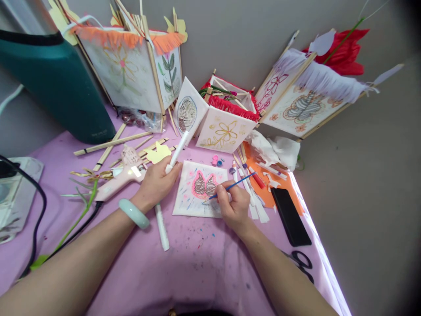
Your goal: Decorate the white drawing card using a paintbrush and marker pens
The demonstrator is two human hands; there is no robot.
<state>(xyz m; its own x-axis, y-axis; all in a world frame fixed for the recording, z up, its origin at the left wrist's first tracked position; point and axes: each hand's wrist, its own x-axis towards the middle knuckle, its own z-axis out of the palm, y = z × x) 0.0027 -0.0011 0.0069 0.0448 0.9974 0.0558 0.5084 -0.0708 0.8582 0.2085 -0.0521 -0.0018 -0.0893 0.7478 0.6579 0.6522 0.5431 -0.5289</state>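
My right hand (pixel 233 205) pinches a thin blue paintbrush (pixel 234 185), its tip touching a small white painted sheet (pixel 190 202) that shows a pink shape with two striped forms. My left hand (pixel 157 182), a pale green bangle (pixel 134 213) on its wrist, rests at the sheet's left edge and grips a white marker (pixel 177 152) that points up and away. A second white marker (pixel 162 228) lies on the purple cloth just below that hand.
A pink glue gun (pixel 122 176) with a black cord lies left of my hand, among bamboo sticks (pixel 110 143). Paper lanterns (pixel 226 118) stand at the back. A black phone (pixel 290 216) and scissors (pixel 301 262) lie near the table's right edge, beside orange paper (pixel 263 193) with markers.
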